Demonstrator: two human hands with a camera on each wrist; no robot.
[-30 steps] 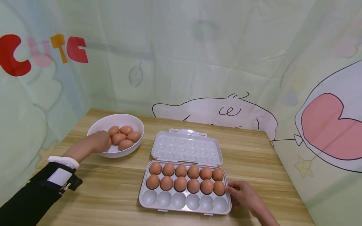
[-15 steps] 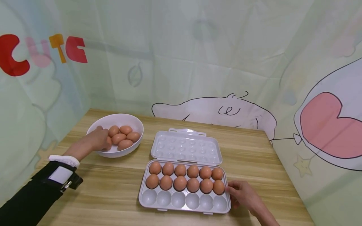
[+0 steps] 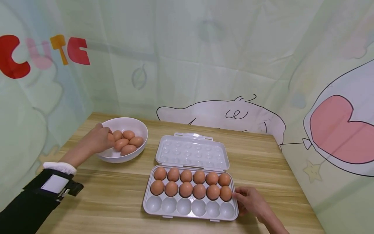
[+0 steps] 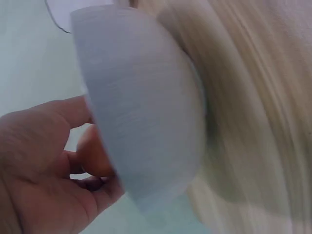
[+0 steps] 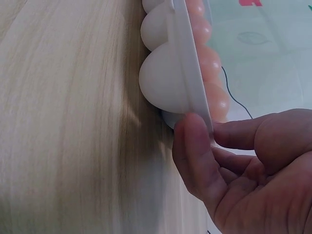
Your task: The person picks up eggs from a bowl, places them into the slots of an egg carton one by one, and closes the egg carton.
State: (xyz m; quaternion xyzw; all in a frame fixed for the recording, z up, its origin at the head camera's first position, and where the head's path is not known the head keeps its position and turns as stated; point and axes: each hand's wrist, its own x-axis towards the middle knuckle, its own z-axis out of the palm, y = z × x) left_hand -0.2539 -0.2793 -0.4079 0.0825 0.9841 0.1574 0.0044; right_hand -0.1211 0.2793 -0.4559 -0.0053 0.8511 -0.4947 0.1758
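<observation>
My left hand (image 3: 97, 138) grips a brown egg (image 4: 92, 153) above the left rim of a white bowl (image 3: 119, 158). Several brown eggs (image 3: 120, 144) lie inside that bowl. To its right stands an egg tray (image 3: 168, 205) with its lid (image 3: 191, 150) laid back. Eggs (image 3: 185, 189) fill the back and middle rows, and the front row of cups is bare. At the tray's right edge, my right hand (image 3: 252, 202) pinches the rim between thumb and fingers, as the right wrist view (image 5: 243, 170) of the hand also shows.
Bowl and tray both stand on a wooden table (image 3: 122, 195). A printed cloth backdrop (image 3: 187, 65) hangs behind the table and along both sides.
My left hand has risen from inside the bowl toward its left rim, lifting an egg. The right hand stays on the tray's edge.
</observation>
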